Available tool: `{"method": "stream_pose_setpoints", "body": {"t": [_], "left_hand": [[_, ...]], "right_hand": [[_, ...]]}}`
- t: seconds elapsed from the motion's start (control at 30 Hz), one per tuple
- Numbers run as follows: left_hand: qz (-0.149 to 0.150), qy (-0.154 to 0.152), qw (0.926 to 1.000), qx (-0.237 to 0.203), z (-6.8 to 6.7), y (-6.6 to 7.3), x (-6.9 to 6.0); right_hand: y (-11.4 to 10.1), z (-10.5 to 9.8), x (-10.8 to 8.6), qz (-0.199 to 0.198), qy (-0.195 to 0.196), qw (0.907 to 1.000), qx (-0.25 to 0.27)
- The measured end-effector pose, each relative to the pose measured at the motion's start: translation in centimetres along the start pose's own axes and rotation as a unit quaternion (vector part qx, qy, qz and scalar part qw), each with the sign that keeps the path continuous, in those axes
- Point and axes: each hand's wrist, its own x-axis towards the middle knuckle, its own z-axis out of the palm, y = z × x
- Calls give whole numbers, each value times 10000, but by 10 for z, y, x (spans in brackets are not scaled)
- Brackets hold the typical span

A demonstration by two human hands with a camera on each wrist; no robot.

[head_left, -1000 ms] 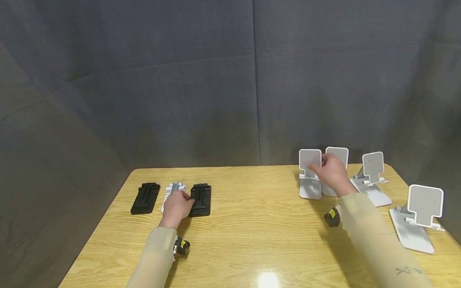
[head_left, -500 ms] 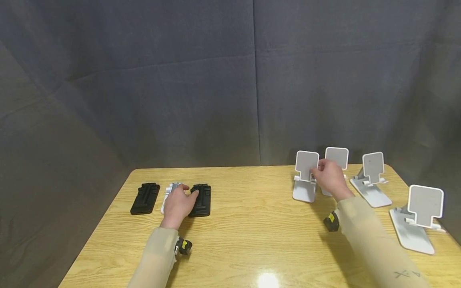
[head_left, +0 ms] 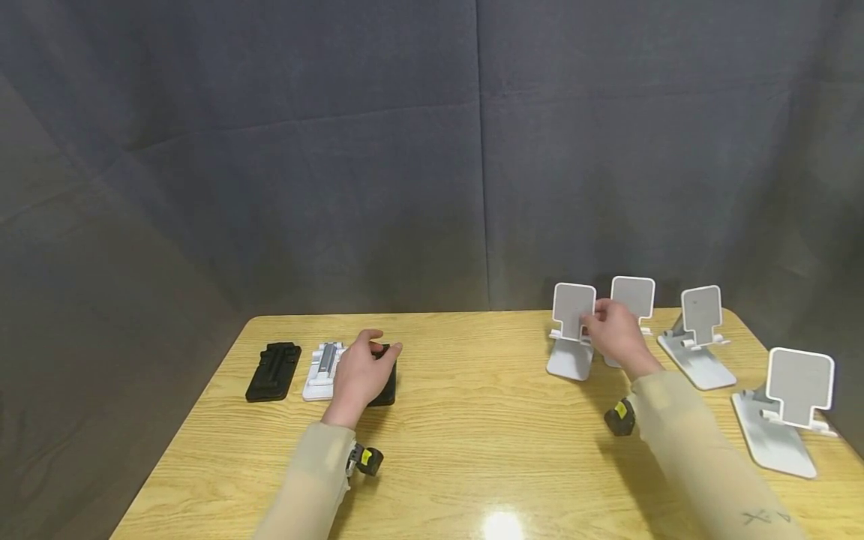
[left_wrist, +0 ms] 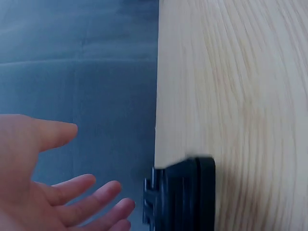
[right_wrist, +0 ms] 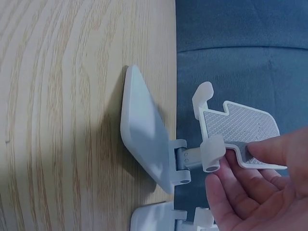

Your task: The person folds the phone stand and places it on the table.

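Note:
My right hand (head_left: pixel 614 330) pinches the grey padded plate of an unfolded white phone stand (head_left: pixel 570 306) near the table's back edge. In the right wrist view, the thumb lies on the plate's front and the fingers reach behind it. My left hand (head_left: pixel 360 373) hovers over a folded black phone stand (head_left: pixel 388 391), hiding much of it. Fingers and thumb are spread apart, and in the left wrist view they hold nothing, with the black stand (left_wrist: pixel 185 197) beside them. A folded white phone stand (head_left: pixel 321 375) lies just left of this hand.
Another folded black phone stand (head_left: pixel 273 373) lies at the far left. Three more white phone stands stand unfolded at the right: one behind my right hand (head_left: pixel 633 295), one farther right (head_left: pixel 702 315), one nearer (head_left: pixel 799 386). A dark curtain (head_left: pixel 378 187) hangs behind the wooden table (head_left: pixel 472 435).
My left hand has moved right, from over the folded white stand to above the black one, its fingers spreading. The right hand has shifted its white stand slightly left and toward me.

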Motion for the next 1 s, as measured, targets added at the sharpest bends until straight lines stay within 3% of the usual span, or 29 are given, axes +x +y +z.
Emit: {"method": "stream_pose_setpoints", "body": {"t": [0.4, 1.0], "left_hand": [[250, -351, 9975, -562, 11, 18, -4], [407, -705, 9934, -813, 38, 34, -6]], "right_hand": [[-13, 5, -3, -115, -68, 9999, -12], [-39, 13, -6, -562, 164, 9979, 290]]}}
